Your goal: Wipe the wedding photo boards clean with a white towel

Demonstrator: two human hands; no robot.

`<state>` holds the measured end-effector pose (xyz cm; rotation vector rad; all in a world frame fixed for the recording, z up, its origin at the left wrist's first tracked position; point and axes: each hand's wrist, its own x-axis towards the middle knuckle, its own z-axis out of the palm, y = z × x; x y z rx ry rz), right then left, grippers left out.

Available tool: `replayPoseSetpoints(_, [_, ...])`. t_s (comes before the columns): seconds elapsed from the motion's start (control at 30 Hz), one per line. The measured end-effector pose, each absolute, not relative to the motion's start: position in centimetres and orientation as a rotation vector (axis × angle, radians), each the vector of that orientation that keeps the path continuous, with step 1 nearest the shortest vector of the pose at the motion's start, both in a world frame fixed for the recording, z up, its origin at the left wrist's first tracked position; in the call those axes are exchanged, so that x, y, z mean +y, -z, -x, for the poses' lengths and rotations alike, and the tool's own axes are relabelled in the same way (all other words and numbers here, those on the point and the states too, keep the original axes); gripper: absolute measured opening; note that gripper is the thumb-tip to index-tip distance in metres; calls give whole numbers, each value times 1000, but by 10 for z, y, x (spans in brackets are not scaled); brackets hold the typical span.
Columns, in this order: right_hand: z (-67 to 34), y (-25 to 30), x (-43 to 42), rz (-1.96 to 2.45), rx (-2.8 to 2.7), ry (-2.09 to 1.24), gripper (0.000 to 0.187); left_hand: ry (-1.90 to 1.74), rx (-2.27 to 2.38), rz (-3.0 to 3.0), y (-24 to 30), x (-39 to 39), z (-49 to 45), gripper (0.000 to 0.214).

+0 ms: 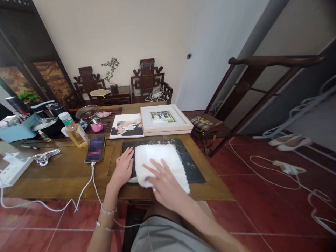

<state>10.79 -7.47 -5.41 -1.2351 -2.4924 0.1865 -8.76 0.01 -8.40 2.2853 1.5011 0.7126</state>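
A white towel [160, 159] lies spread over a dark photo print [193, 166] on the wooden table [65, 175]. My right hand [162, 183] rests flat on the towel's near edge, fingers spread. My left hand [123, 168] lies flat at the print's left edge, fingers stretched out beside the towel. Neither hand grips anything.
A white-framed photo [165, 119] and an unframed portrait print [127, 126] lie further back. A phone [95, 148] on a white cable, an oil bottle [76, 134], a pink cup [96, 124], pots and a power strip [13, 166] crowd the left. White cables trail over the red floor at right.
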Motion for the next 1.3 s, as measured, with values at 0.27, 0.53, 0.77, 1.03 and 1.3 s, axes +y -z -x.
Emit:
replayPoseSetpoints(0.27, [-140,53,-81,1149,-2471,-220,42,-713,1504,-2280,83,-1,87,41])
replayPoseSetpoints(0.53, [-127,44,-5,1373,-2481,-62,41,-721,1503,-2275,81,-2,86,41])
replayPoseSetpoints(0.77, [-101,48,-59,1206,-2584,-145,39,-707,1473,-2265,81,-1,88,43])
replayPoseSetpoints(1.03, [-163,50,-91,1221,-2490,-224,37,-708,1502,-2276,82,-1,87,42])
replayPoseSetpoints(1.3, [-139,50,-59,1485,-2326,-161,42,-828,1480,-2155,79,-1,85,43])
